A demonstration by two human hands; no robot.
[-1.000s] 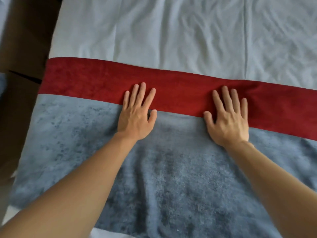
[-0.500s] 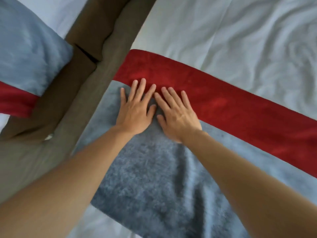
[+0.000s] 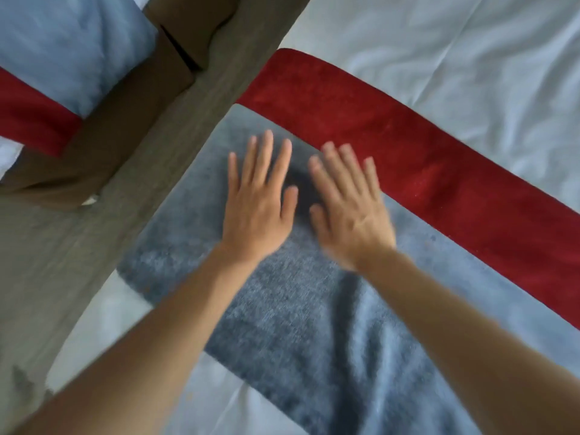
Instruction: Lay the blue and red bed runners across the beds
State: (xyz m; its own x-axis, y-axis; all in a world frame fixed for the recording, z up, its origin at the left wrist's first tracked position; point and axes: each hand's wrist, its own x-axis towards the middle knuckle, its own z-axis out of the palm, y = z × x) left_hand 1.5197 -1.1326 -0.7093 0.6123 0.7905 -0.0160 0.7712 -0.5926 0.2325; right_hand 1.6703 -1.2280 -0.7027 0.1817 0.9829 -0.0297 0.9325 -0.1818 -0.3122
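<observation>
A red runner (image 3: 408,152) lies as a band across the white bed (image 3: 455,51), with the blue-grey runner (image 3: 314,324) spread beside it on the near side. My left hand (image 3: 260,202) lies flat with straight fingers on the blue runner near its left end. My right hand (image 3: 348,205) is close beside it, fingers straight, fingertips at the red runner's near edge; it is blurred. A second bed at the upper left carries a blue runner (image 3: 72,48) and a red runner (image 3: 28,117).
A grey wood-look floor strip (image 3: 131,152) runs between the two beds. A brown bedside unit (image 3: 188,36) stands at the top of that gap. The bed's left edge lies just left of my left hand.
Both hands have slid back toward me, off the red runner onto the blue one. The right hand came left beside the left hand, and the view swung left.
</observation>
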